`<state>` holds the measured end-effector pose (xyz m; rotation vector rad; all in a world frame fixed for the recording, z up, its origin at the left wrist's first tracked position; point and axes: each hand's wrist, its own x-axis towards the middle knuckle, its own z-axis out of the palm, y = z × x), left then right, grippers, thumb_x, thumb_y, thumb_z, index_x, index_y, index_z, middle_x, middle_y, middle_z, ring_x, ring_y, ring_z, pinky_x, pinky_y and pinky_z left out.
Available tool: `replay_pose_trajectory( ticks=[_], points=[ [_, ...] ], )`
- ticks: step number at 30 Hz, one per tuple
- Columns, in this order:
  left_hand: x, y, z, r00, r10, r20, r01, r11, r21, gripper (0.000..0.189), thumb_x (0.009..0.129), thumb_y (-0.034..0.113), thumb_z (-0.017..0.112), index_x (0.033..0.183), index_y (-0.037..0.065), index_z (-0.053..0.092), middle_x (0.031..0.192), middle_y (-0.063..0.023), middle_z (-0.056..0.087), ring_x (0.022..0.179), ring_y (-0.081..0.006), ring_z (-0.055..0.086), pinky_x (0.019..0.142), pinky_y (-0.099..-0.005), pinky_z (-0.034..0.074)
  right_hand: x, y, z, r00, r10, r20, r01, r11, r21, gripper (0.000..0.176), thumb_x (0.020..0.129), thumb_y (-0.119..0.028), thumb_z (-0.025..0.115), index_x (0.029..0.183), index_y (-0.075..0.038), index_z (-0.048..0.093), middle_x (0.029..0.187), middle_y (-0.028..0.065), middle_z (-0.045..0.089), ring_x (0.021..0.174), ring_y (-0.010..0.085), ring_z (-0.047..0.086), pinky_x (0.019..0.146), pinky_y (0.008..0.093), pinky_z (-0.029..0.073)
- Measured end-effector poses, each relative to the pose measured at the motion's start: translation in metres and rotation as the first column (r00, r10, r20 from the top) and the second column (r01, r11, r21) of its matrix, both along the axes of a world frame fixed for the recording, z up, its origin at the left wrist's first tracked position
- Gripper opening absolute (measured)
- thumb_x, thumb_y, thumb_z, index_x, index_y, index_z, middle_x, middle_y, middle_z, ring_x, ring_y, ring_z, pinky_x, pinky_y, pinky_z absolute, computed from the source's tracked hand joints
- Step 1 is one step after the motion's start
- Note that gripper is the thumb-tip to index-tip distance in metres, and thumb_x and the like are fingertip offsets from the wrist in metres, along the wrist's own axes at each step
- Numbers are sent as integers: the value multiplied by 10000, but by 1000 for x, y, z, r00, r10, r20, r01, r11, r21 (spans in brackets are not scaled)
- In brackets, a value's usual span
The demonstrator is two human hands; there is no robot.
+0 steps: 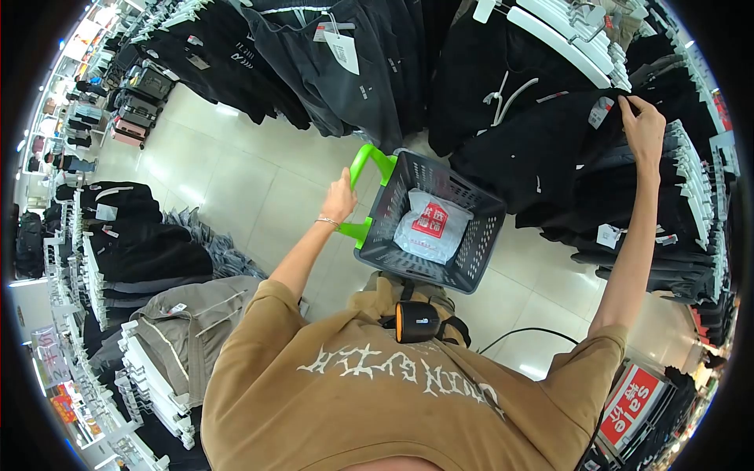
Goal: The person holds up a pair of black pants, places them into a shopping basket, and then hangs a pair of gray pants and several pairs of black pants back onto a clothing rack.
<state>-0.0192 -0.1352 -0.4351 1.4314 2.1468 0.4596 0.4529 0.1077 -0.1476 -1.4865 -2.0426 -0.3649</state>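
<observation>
My left hand is wrapped round the green handle of a dark grey shopping basket. Inside the basket lies a white plastic bag with a red printed square. Off to the right, my right hand pinches the edge of a black garment, which is stretched out sideways from the rack. A white tag shows on the cloth close to my fingers. Just behind it hang black drawstring pants on white hangers.
Dark shorts with tags hang ahead. Racks of black clothes and a grey-brown garment stand at left, with suitcases farther back. A red sale sign is at lower right. Pale tiled floor runs between the racks.
</observation>
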Motion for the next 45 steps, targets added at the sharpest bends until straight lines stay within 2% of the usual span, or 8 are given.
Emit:
replay_pose_trajectory(
  ticks=[3, 14, 17, 19, 26, 33, 40, 45],
  points=[
    [4, -15, -1, 997, -37, -61, 40, 998, 43, 515, 794, 48, 596, 1248, -31, 365, 897, -313, 607, 878, -477, 587, 780, -544, 481, -10, -10, 15, 994, -86, -75, 75, 989, -130, 311, 833, -273, 655, 973, 1, 701, 817, 221, 664, 693, 316, 641, 712, 361, 486],
    [5, -31, -19, 981, -67, -181, 82, 994, 74, 614, 792, 81, 615, 1323, 13, 313, 909, -259, 603, 891, -465, 573, 784, -547, 468, -29, -18, 39, 988, -126, -95, 98, 962, -257, 322, 820, -278, 656, 952, 12, 698, 748, 201, 657, 663, 307, 641, 672, 356, 483],
    [1, -28, -12, 999, -42, 19, 43, 995, -88, 700, 765, 117, 665, 1352, 31, 293, 999, -252, 587, 950, -438, 570, 797, -514, 481, -23, -11, 37, 999, 27, -46, -34, 987, -154, 340, 802, -288, 656, 939, 20, 701, 840, 197, 683, 723, 316, 655, 709, 355, 492],
    [23, -27, 21, 957, -16, -289, 74, 979, 190, 749, 728, 149, 712, 1356, 28, 323, 1132, -242, 544, 1053, -411, 537, 873, -477, 463, -23, -9, 43, 997, 51, 50, -45, 993, -109, 362, 803, -321, 644, 961, -2, 706, 941, 212, 676, 830, 345, 664, 783, 368, 502],
    [172, 12, 84, 931, -356, -75, 313, 679, 664, 785, 652, 248, 797, 1300, 6, 425, 1272, -194, 457, 1185, -368, 429, 1019, -458, 341, -27, -1, 77, 990, 126, 57, -125, 992, -20, 330, 790, -289, 633, 907, 17, 676, 712, 201, 631, 640, 300, 638, 621, 341, 479],
    [282, 84, 107, 965, -248, 85, 93, 627, 773, 909, 646, 315, 812, 1372, 41, 340, 1360, -192, 369, 1291, -400, 322, 1079, -515, 226, -32, -3, 105, 991, 132, 35, -130, 991, -38, 371, 767, -311, 630, 893, 34, 683, 685, 179, 645, 652, 264, 658, 647, 333, 497],
    [195, 136, 142, 876, -264, 404, -185, 589, 787, 299, 796, 209, 750, 872, -64, 656, 800, -132, 671, 759, -229, 653, 692, -332, 504, 13, -15, 113, 987, 156, 51, -148, 981, -125, 337, 796, -310, 646, 948, -14, 701, 755, 197, 669, 729, 324, 670, 695, 359, 510],
    [85, 211, 179, 771, -409, 489, -58, 719, 693, 326, 747, 248, 811, 764, -45, 668, 712, -84, 684, 601, -134, 646, 546, -224, 495, 67, -7, 73, 955, 171, -244, -257, 885, -387, 272, 835, -236, 691, 926, 20, 696, 624, 30, 614, 484, 83, 546, 467, 229, 426]
  ],
)
